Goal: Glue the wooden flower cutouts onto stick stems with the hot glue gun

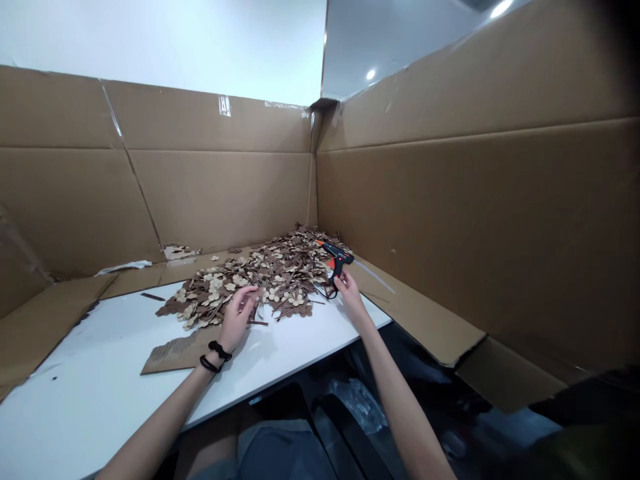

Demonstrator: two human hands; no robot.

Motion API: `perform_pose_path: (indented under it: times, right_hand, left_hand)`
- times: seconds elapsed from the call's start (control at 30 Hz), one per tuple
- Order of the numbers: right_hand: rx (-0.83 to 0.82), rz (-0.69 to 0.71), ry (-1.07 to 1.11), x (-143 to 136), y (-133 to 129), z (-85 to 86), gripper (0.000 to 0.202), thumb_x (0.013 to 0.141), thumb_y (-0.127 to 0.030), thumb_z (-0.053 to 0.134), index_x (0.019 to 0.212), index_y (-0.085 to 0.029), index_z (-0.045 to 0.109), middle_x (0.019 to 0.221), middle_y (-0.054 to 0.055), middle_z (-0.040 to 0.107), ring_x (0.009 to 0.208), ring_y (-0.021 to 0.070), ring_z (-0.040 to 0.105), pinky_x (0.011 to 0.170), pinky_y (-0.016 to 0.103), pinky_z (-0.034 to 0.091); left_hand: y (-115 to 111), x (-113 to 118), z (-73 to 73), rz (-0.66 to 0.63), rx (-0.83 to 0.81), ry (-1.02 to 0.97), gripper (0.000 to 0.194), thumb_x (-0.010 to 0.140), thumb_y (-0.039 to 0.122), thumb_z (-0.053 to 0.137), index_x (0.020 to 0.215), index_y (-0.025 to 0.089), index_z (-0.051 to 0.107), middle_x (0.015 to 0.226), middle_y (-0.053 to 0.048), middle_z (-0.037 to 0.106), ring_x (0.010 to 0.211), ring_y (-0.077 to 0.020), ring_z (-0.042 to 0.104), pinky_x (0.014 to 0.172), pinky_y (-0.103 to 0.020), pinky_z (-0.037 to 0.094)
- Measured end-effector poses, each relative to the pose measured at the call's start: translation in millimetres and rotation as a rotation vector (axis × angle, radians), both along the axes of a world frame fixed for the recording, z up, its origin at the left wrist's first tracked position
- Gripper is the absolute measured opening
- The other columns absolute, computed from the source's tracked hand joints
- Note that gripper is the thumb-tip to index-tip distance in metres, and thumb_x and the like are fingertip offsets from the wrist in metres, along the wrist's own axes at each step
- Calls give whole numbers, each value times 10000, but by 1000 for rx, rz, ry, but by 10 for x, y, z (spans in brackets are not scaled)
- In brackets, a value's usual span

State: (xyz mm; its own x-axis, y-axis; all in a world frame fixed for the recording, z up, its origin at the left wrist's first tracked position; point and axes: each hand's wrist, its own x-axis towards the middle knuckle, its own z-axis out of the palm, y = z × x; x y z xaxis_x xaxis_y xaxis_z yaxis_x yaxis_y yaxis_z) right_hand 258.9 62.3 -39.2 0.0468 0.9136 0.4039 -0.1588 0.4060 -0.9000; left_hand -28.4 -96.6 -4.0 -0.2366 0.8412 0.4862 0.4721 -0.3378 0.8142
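A black and orange hot glue gun is in my right hand, whose fingers wrap the lower end of its handle. Its orange nozzle points up and left, over the back of a pile of small wooden cutouts. Many of the cutouts are flower-shaped, in pale and dark brown, with thin sticks mixed in. At the pile's front edge, my left hand has its fingers curled together in a pinch. What lies between those fingertips is too small to make out. Black bands circle my left wrist.
Tall cardboard walls enclose the back and right of the white table. A torn cardboard piece lies under my left wrist. A cardboard flap runs along the right edge. Below the table's front edge is a clear plastic bag.
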Motion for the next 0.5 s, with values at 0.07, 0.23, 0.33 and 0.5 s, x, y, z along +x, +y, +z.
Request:
perform_pose_path:
  times: [0.07, 0.23, 0.33, 0.5]
  right_hand:
    - [-18, 23, 5, -12, -41, 21, 586, 706, -507, 688, 1186, -202, 544, 993, 67, 615, 840, 188, 594, 732, 307, 502]
    - [8, 38, 6, -40, -124, 80, 535, 745, -476, 664, 1200, -243, 508, 1139, 82, 612, 1057, 208, 582, 904, 345, 470]
    - [26, 74, 22, -41, -158, 106, 504, 764, -462, 653, 1191, -259, 480, 1224, 86, 593, 1163, 206, 546, 980, 369, 433]
    - [-6, 164, 45, -26, -197, 111, 483, 775, -443, 650, 1175, -285, 431, 1128, 67, 650, 1044, 202, 605, 817, 336, 505]
  left_hand:
    - [-25, 27, -15, -37, -19, 311, 334, 888, 220, 423, 1180, 205, 584, 1189, -91, 621, 1056, -217, 575, 891, -361, 467]
    - [-88, 296, -27, 13, -106, 790, 367, 853, 117, 388, 1078, 201, 666, 1294, -86, 578, 1200, -279, 483, 1001, -470, 392]
    - [-23, 564, -51, -193, -37, 973, 367, 912, 257, 409, 1225, 248, 601, 1427, -63, 469, 1345, -290, 347, 1097, -502, 282]
    - [259, 630, -180, -268, -147, 1098, 460, 952, 440, 333, 1373, 308, 464, 1510, -62, 356, 1403, -305, 261, 1117, -564, 189]
